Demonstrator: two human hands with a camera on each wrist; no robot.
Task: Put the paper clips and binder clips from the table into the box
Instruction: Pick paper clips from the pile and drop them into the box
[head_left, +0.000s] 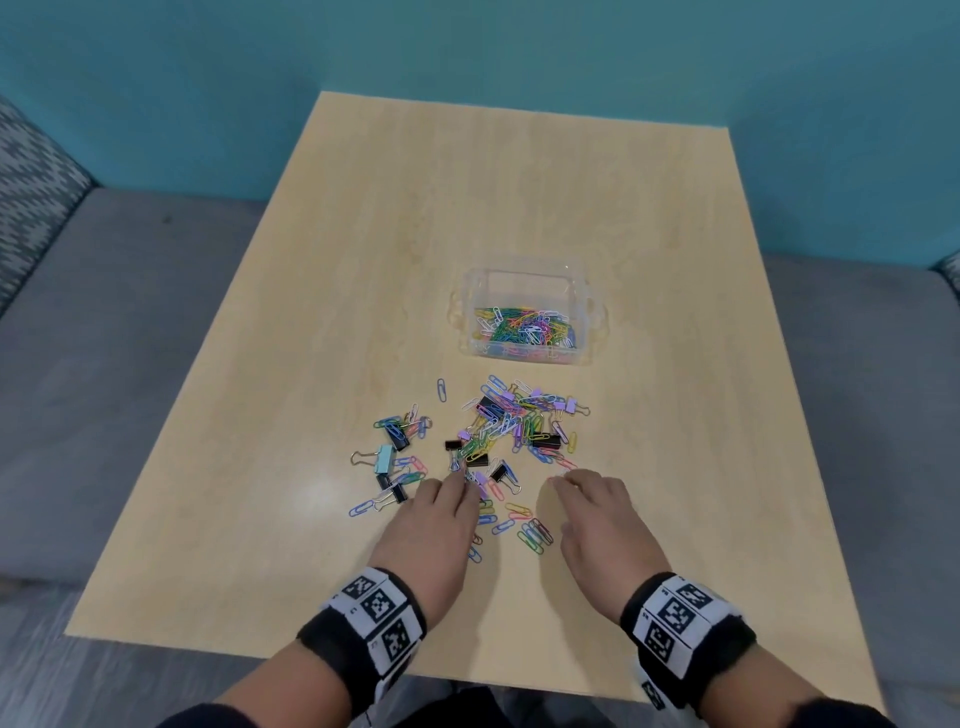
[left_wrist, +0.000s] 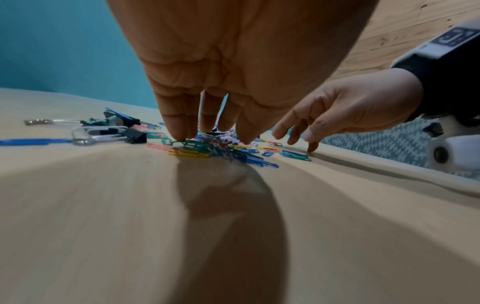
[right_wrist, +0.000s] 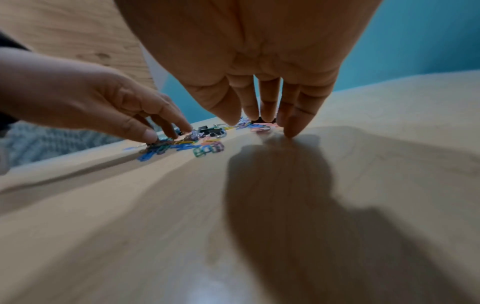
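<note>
Starting at the left edge of the spread, you've got a light blue binder clip (head_left: 383, 459) lying flat on the wooden table (head_left: 467, 208), with black binder clips (head_left: 395, 492) and a few paper clips just below it. Your left hand (head_left: 431, 525) is palm-down right beside that cluster, fingers extended and pointing down, fingertips (left_wrist: 182, 134) touching a tangle of green and yellow paper clips (left_wrist: 192, 149). Nothing is gripped there as far as the wrist view shows; the fingers are straight, pressing on the clips rather than closing on them.

Moving to the middle, the main pile of paper clips and binder clips (head_left: 514, 423) sits just ahead of both hands, purple and black binder clips mixed through it. A small loose group of paper clips (head_left: 530, 532) lies on the table between your two hands.

Beyond the pile stands the clear plastic box (head_left: 582, 358), open on top, with a heap of coloured paper clips already lying on its floor.

Over on the right, your right hand (head_left: 602, 519) is also palm-down, fingers straight and reaching down, the outer fingertip (right_wrist: 291, 133) touching bare table, the others at the near edge of the pile. It holds nothing. Both wrists wear black bands with square markers (head_left: 376, 618).
</note>
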